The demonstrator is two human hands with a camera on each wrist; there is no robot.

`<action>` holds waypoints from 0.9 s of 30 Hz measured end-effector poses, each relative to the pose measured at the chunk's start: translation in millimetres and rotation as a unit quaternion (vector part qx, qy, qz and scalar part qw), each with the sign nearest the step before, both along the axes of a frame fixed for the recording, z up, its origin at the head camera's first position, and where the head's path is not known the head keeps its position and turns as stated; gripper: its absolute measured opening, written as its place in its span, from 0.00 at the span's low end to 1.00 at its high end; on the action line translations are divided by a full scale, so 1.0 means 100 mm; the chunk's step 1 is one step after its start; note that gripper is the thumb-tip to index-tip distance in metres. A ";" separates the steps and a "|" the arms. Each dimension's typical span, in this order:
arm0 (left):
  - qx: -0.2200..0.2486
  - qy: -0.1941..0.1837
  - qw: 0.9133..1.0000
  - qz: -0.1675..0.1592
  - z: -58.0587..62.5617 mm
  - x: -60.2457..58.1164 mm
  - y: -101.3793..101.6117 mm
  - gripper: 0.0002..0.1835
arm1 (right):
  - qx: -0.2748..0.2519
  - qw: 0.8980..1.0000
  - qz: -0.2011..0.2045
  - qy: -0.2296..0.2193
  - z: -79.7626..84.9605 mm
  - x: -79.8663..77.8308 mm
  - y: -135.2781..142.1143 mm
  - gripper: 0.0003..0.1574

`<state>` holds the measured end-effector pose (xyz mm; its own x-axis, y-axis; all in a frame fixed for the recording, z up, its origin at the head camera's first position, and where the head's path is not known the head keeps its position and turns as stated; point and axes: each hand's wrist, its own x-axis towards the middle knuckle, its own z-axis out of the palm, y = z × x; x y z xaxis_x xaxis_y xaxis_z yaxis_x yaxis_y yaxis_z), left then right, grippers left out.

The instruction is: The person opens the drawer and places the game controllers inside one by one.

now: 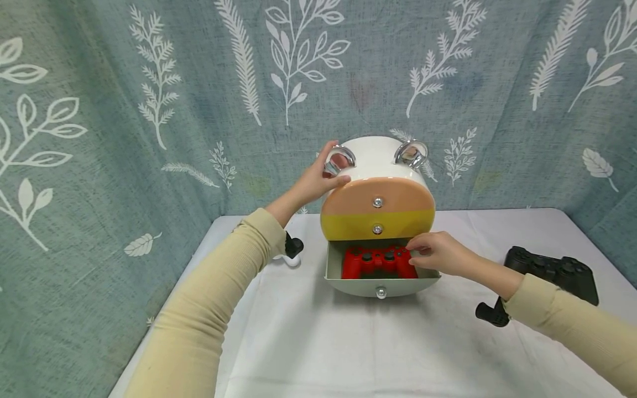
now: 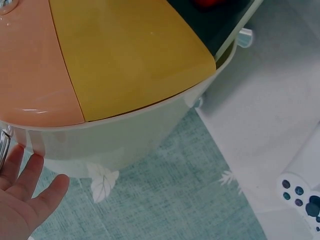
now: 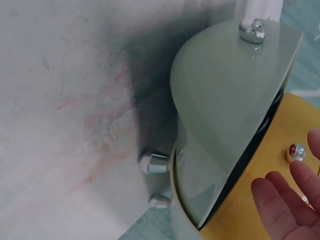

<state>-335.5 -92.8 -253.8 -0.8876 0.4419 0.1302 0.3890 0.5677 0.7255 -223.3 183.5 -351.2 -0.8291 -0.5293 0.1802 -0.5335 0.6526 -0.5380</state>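
A rounded white drawer box (image 1: 374, 155) stands on the table, with two chrome rings on top and an orange, a yellow and a pale green drawer front. Its bottom green drawer (image 1: 348, 286) is pulled out and holds a red game controller (image 1: 368, 264). My left hand (image 1: 318, 176) rests at the box's upper left beside the chrome ring (image 1: 334, 167), fingers extended along its side in the left wrist view. My right hand (image 1: 440, 253) hovers over the drawer's right end, fingertips right by the red controller. Spread fingers with nothing between them show in the right wrist view.
A black game controller (image 1: 579, 275) lies on the white-covered table (image 1: 308, 354) at the right, partly behind my right wrist. A white game controller (image 2: 306, 200) lies left of the box, mostly hidden by my left arm in the head view. Patterned curtain (image 1: 199, 66) hangs behind.
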 end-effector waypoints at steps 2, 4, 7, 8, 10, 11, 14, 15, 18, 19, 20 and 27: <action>-0.001 0.000 1.000 -0.001 0.00 0.00 0.00 0.45 | -0.001 1.000 -0.004 -0.005 0.01 0.03 0.01 0.14; -0.003 0.001 1.000 -0.001 0.00 0.00 0.00 0.45 | -0.004 1.000 -0.007 -0.011 0.03 0.06 0.02 0.15; -0.004 0.001 1.000 -0.003 0.00 -0.01 0.00 0.45 | -0.014 1.000 -0.012 -0.022 0.06 0.11 0.03 0.15; -0.004 0.001 1.000 -0.003 0.00 -0.01 0.00 0.45 | -0.017 0.999 -0.012 -0.025 0.06 0.13 0.03 0.15; -0.003 0.001 1.000 -0.003 0.00 -0.01 0.00 0.45 | -0.020 0.999 -0.010 -0.029 0.07 0.17 0.03 0.15; -0.003 0.000 1.000 -0.002 0.00 -0.01 0.00 0.45 | -0.021 0.999 -0.007 -0.031 0.07 0.19 0.03 0.16; -0.005 0.002 1.000 0.000 0.00 -0.01 0.00 0.45 | -0.023 0.999 0.008 -0.024 0.07 0.26 0.01 0.15; -0.005 0.003 1.000 0.000 0.00 -0.01 0.00 0.45 | -0.026 0.999 0.013 -0.024 0.07 0.28 0.01 0.15; -0.003 0.004 1.000 -0.002 0.01 0.00 0.00 0.44 | -0.043 0.998 0.028 -0.031 0.06 0.34 -0.02 0.14; -0.004 0.004 1.000 -0.002 0.00 -0.01 0.00 0.44 | -0.050 0.997 0.033 -0.038 0.05 0.36 -0.02 0.14; -0.003 0.004 1.000 -0.003 0.00 0.00 0.00 0.44 | -0.056 0.997 0.038 -0.044 0.05 0.38 -0.03 0.14; -0.005 0.003 1.000 -0.002 0.00 0.00 0.00 0.45 | -0.090 0.991 0.063 -0.079 0.00 0.50 -0.12 0.17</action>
